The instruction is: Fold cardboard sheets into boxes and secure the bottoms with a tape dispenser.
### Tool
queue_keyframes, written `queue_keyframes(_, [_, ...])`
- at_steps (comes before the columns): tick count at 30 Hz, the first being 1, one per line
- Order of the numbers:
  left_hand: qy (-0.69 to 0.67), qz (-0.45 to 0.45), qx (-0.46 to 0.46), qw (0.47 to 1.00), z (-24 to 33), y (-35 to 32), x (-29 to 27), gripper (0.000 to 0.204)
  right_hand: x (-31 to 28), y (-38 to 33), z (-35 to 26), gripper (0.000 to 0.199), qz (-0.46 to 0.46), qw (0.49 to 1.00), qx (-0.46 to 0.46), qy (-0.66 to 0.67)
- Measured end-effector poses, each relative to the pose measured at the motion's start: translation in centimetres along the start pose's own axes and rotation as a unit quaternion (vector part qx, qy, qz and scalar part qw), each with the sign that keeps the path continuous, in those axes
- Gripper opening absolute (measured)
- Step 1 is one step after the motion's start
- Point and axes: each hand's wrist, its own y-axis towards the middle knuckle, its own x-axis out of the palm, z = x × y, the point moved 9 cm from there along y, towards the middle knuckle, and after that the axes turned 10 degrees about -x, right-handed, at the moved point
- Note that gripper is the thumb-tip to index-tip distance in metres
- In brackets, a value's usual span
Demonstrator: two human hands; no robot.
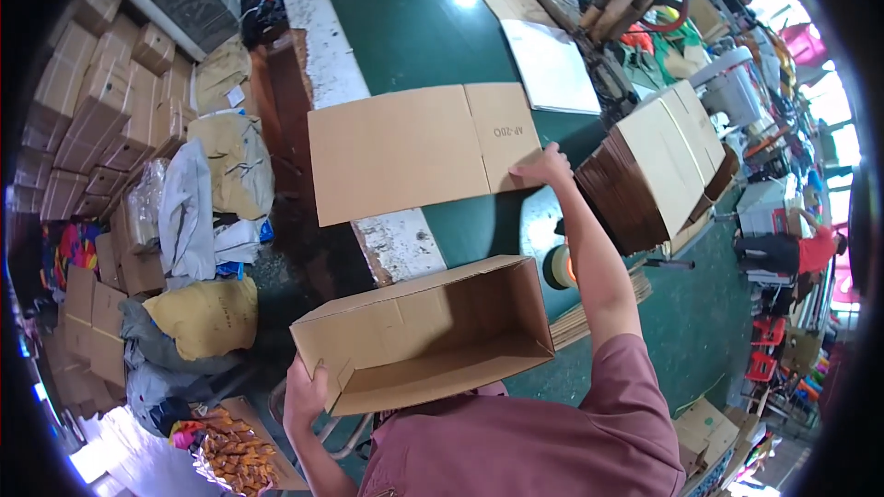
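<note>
At one green table [414, 28], left fingers [297, 374] grip one box [364, 339], right fingers [553, 152] one flat carton [401, 152].

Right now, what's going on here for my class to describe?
The person's left hand holds an open cardboard box by its left end. The right hand touches the right end of a flat cardboard sheet over the green table. A strapped cardboard stack sits further right.

Windows [840, 109] overexposed; glare on tabletop [414, 32]; carton [425, 339] shadowed inside; edges warped.
</note>
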Motion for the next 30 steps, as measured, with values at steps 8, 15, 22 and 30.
queue_keyframes(8, [-0.058,0.079,-0.049,0.994,-3.9,-0.6,-9.2,0.037,0.7,-1.4,-0.2,0.050,-0.109,0.906,-0.081,0.400])
queue_keyframes(15, [-0.137,0.187,-0.094,0.968,-8.9,3.5,-16.5,0.030,-21.6,-11.9,-2.7,0.022,0.249,0.823,-0.217,0.462])
queue_keyframes(22, [-0.057,0.110,0.170,0.978,5.1,14.9,-13.0,0.023,-35.1,-27.2,11.1,0.031,0.582,0.630,-0.146,0.493])
queue_keyframes(30, [0.227,0.005,0.036,0.973,20.5,33.2,1.2,0.035,-33.4,-37.7,22.6,0.036,0.554,0.547,-0.123,0.615])
